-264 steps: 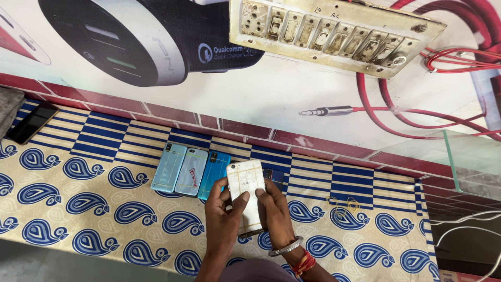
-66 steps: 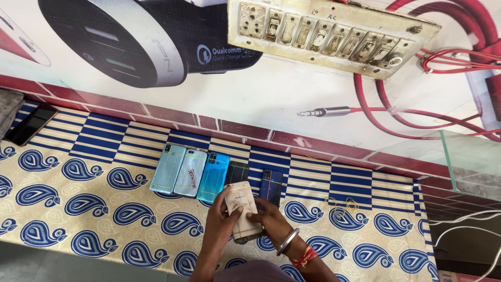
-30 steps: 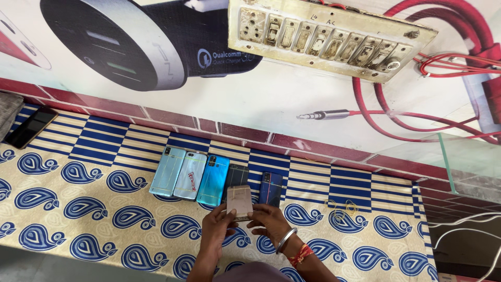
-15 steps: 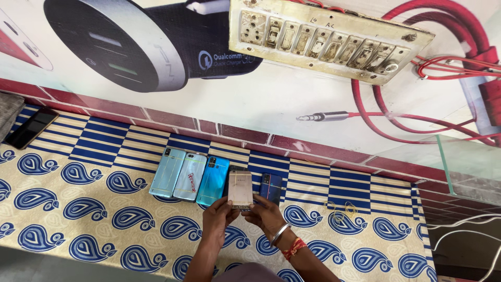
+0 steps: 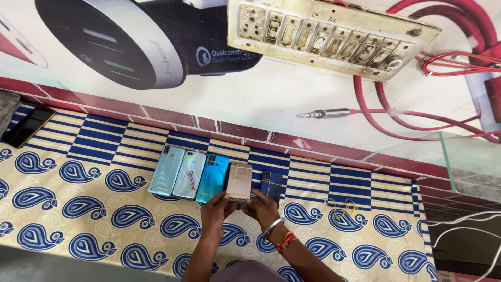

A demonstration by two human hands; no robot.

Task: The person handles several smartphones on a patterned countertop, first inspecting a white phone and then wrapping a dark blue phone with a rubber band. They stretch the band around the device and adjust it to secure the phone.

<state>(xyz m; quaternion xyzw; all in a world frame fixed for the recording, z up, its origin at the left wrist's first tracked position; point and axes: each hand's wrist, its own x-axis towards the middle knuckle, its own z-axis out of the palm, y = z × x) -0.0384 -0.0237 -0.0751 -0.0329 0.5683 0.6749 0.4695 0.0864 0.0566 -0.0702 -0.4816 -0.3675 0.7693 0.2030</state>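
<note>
While both hands, left hand (image 5: 218, 204) and right hand (image 5: 262, 207), pinch the beige phone (image 5: 239, 181) at its 6 o'clock end, beside the blue phone (image 5: 213, 177), it's probably slick, rigid, fragile; edges grip best.

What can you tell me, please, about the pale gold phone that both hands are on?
The pale gold phone lies back up on the patterned cloth, fourth in a row of phones, right of a bright blue phone and left of a dark blue phone. Its back looks like matte metal, scuffed, with thin lines near the ends. It is a rounded rectangle, long axis pointing away from the person. The left hand and right hand pinch its near end; it seems to overlap a dark phone beneath.
</note>
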